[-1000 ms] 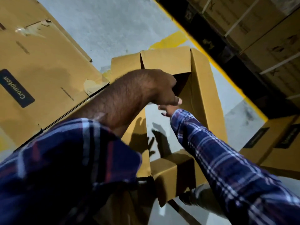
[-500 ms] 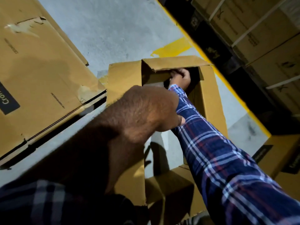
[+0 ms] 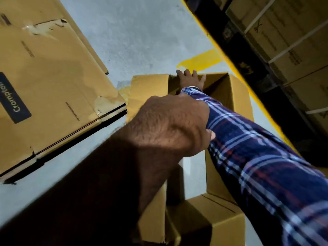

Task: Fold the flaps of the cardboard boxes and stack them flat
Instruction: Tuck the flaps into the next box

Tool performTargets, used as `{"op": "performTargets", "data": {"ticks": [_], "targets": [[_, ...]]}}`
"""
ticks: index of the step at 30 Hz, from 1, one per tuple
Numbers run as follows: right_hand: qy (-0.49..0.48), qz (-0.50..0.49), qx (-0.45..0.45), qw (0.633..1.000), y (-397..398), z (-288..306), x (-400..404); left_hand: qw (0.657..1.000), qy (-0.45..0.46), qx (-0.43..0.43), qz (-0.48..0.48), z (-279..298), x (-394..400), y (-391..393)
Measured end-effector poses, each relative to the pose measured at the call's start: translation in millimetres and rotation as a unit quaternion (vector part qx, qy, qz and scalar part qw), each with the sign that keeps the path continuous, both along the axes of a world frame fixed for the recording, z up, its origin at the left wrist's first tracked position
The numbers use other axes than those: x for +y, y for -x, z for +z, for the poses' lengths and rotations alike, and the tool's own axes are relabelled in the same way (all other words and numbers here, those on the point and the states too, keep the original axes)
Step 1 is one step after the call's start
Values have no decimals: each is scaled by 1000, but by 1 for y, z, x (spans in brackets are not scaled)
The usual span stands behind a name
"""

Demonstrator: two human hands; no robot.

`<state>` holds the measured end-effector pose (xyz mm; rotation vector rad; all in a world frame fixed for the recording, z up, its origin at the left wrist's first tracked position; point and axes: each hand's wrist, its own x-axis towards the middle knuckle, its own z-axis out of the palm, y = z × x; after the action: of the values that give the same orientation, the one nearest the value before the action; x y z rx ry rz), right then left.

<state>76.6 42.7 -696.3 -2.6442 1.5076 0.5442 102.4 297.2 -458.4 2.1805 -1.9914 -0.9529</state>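
An open brown cardboard box (image 3: 237, 98) stands on the grey floor, and the floor shows through its inside. My left hand (image 3: 172, 125) is closed around the top edge of the box's left wall, thumb on the inner side. With its fingers spread, my right hand (image 3: 190, 79) reaches across the opening and presses flat against the far flap (image 3: 214, 80). A left flap (image 3: 149, 87) lies spread outward. A near flap (image 3: 213, 219) is bent inward below my right sleeve.
A large flattened carton stack (image 3: 53, 77) with a dark label lies on the floor at the left. Yellow floor paint (image 3: 200, 61) runs along a dark rack at the right, which holds strapped cartons (image 3: 284, 32).
My right hand has moved from inside the box up to the far flap and opened flat against it, pushing the flap outward. My left hand stays on the left wall.
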Motion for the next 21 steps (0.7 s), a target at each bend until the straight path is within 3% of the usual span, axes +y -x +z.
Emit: {"op": "performTargets", "data": {"ticks": [5, 10, 13, 15, 17, 19, 21], "targets": [[132, 82, 14, 988, -9, -10, -6, 999, -51, 11, 10, -7, 13, -19], [149, 122, -13, 981, 6, -18, -16, 996, -81, -33, 2, -18, 18, -29], [137, 124, -83, 979, 19, -20, -10, 996, -86, -38, -9, -16, 14, -26], [109, 112, -156, 975, 37, -17, 8, 996, -89, -22, -10, -14, 10, -23], [58, 32, -244, 967, 60, -6, 36, 997, -78, -16, -10, -10, 9, -21], [-50, -93, -340, 934, 87, 11, 76, 998, -66, -23, -7, -7, 10, -19], [-151, -157, -388, 896, 120, 23, 120, 998, -65, -26, -6, -6, 9, -18]]}}
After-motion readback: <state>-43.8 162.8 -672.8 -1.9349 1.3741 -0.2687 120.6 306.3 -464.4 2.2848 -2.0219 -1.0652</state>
